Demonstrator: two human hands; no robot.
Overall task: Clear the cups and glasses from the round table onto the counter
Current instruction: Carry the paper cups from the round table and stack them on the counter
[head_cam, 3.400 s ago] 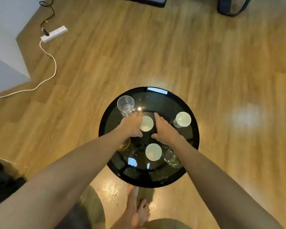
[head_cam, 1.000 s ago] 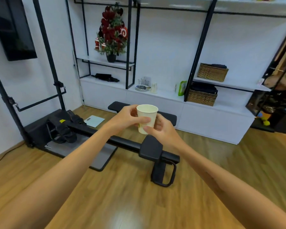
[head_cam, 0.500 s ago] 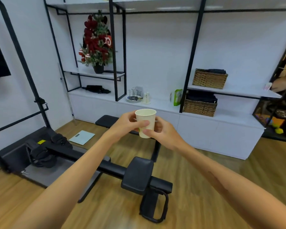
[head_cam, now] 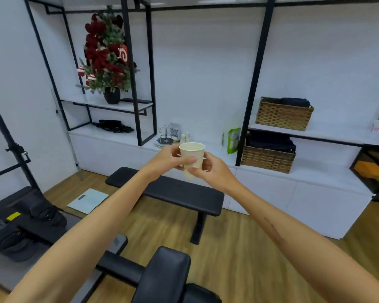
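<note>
Paper cup (head_cam: pixel 192 157) sits upright between left hand (head_cam: pixel 166 162) and right hand (head_cam: pixel 214 171), both grasping it.

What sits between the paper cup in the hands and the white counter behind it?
In the head view, the paper cup is held above a black padded bench, which stands on the floor before the white counter.

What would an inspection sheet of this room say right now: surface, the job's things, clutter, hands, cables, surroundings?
Surface: white counter ahead along the wall; the round table is out of view.
Job's things: one paper cup, upright, held in the air.
Clutter: on the counter a wire rack, a green packet, a wicker basket.
Hands: left hand and right hand both grip the cup.
Cables: nothing seen.
Surroundings: black bench between person and counter, decorated tree on a shelf, wooden floor.
</note>
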